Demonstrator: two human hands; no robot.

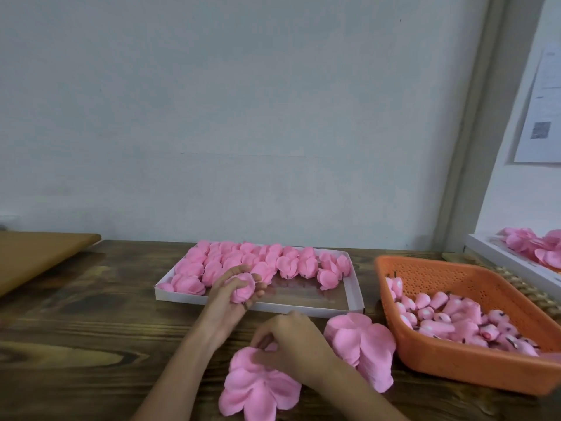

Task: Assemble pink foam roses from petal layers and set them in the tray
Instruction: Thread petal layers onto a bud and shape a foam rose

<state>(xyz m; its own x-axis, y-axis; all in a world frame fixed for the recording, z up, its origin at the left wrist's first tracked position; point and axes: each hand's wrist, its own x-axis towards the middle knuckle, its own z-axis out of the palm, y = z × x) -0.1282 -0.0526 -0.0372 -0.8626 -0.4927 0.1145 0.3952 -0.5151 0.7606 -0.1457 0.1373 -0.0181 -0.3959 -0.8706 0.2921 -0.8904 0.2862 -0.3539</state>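
My left hand (226,299) grips an assembled pink foam rose (243,288) over the front edge of the white tray (353,294). Rows of finished roses (243,262) fill the tray's back and left side. My right hand (288,341) pinches the top layer of a stack of pink petal layers (258,387) lying on the table near me. A second petal stack (364,344) sits just right of that hand.
An orange perforated basket (455,278) at the right holds several pink rose buds (449,314). Another white tray with petals (534,247) stands at the far right. A brown board (36,256) lies at the left on the dark wooden table (91,329). A wall rises behind.
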